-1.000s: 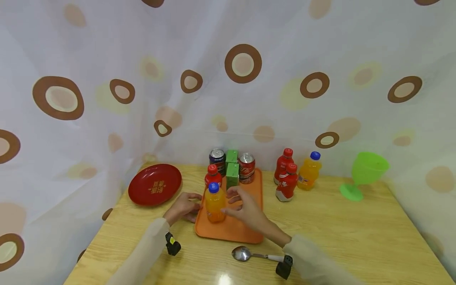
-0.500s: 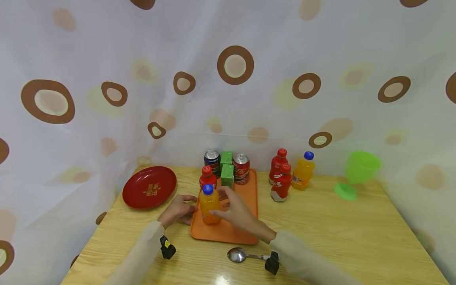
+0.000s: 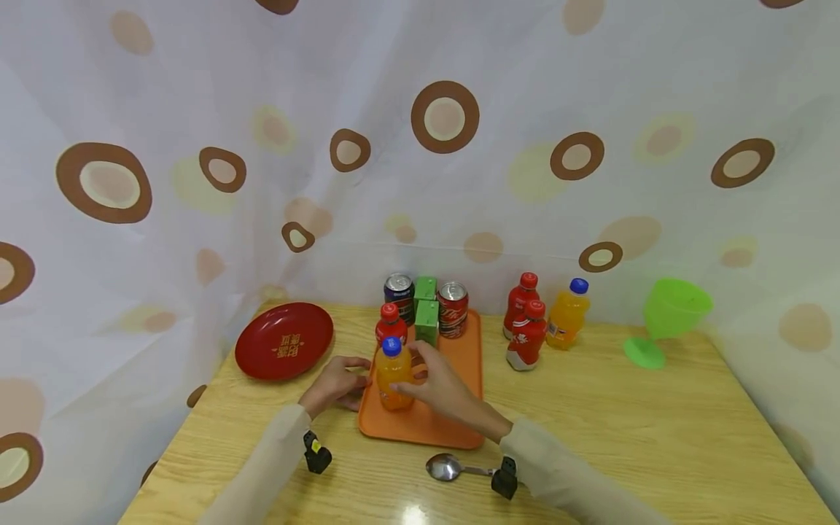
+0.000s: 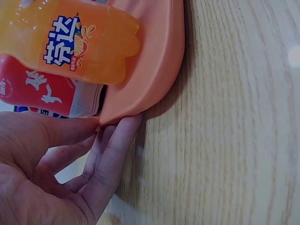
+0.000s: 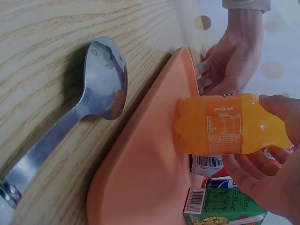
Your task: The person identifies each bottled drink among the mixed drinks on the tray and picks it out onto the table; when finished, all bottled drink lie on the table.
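An orange soda bottle (image 3: 391, 370) with a blue cap stands near the front left of the orange tray (image 3: 433, 432). My right hand (image 3: 438, 383) curls round its upper part, thumb on one side and fingers on the other, in the right wrist view. At the tray's left edge my left hand (image 3: 337, 382) pinches the rim, thumb above and fingers against its outside. Behind the orange bottle stands a red bottle (image 3: 390, 321), partly hidden. Two green cartons (image 3: 426, 321), a dark can (image 3: 399, 293) and a red can (image 3: 453, 312) fill the tray's far end.
A red plate (image 3: 284, 341) lies left of the tray. To the right stand two red bottles (image 3: 527, 337), another orange bottle (image 3: 568, 315) and a green goblet (image 3: 672, 313). In front of the tray lies a spoon (image 3: 444, 467). A patterned curtain (image 3: 512, 211) hangs behind.
My right hand has moved a little left and closed in on the orange soda bottle. The left hand keeps its place at the tray's rim; bottle and tray stay put.
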`<state>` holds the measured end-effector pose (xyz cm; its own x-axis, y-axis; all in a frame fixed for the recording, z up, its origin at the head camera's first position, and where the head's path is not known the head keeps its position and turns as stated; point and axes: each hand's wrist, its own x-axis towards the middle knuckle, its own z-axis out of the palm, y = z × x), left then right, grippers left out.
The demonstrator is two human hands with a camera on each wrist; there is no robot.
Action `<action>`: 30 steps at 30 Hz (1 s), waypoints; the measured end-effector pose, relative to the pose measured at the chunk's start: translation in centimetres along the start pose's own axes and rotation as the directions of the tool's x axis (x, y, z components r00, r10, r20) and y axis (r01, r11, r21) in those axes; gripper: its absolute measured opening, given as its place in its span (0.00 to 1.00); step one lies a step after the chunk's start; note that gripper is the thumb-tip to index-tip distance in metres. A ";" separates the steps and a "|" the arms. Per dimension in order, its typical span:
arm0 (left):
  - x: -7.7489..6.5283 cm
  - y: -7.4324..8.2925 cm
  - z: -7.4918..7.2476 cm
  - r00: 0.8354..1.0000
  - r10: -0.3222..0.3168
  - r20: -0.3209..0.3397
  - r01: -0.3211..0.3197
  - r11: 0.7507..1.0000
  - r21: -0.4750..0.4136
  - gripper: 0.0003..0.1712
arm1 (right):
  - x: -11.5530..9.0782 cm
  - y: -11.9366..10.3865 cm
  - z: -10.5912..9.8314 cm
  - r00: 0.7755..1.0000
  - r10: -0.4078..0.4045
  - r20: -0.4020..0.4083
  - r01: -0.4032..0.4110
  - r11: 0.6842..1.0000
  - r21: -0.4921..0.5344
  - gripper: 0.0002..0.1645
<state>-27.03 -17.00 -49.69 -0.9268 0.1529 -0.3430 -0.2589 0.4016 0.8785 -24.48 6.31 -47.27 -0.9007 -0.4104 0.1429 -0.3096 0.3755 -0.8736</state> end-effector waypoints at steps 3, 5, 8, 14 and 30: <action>0.1 0.0 0.0 1.000 -0.001 0.002 0.001 1.000 0.000 0.22 | 0.0 -0.1 0.0 1.000 0.010 0.000 -0.010 1.000 0.000 0.36; 0.1 -0.1 0.0 1.000 -0.005 0.001 0.005 1.000 -0.002 0.22 | 0.0 -0.2 0.0 1.000 0.013 0.003 -0.013 1.000 -0.003 0.37; 0.1 -0.1 0.0 1.000 -0.003 -0.001 0.003 1.000 -0.002 0.22 | 0.0 -0.2 0.0 1.000 0.010 0.008 -0.010 1.000 -0.002 0.36; 0.1 -0.2 -0.1 1.000 0.000 -0.009 0.000 1.000 0.010 0.22 | 0.2 -0.2 0.3 1.000 -0.005 0.009 0.004 1.000 0.026 0.36; 0.1 -0.2 0.1 1.000 -0.005 -0.001 0.005 0.999 -0.050 0.22 | 0.1 0.6 0.5 0.993 0.033 -0.111 -0.010 0.981 0.195 0.40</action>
<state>-27.11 -16.98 -49.91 -0.9256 0.1498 -0.3475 -0.2772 0.3566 0.8922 -24.60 6.14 -48.04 -0.9387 -0.3028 0.1650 -0.2347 0.2103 -0.9491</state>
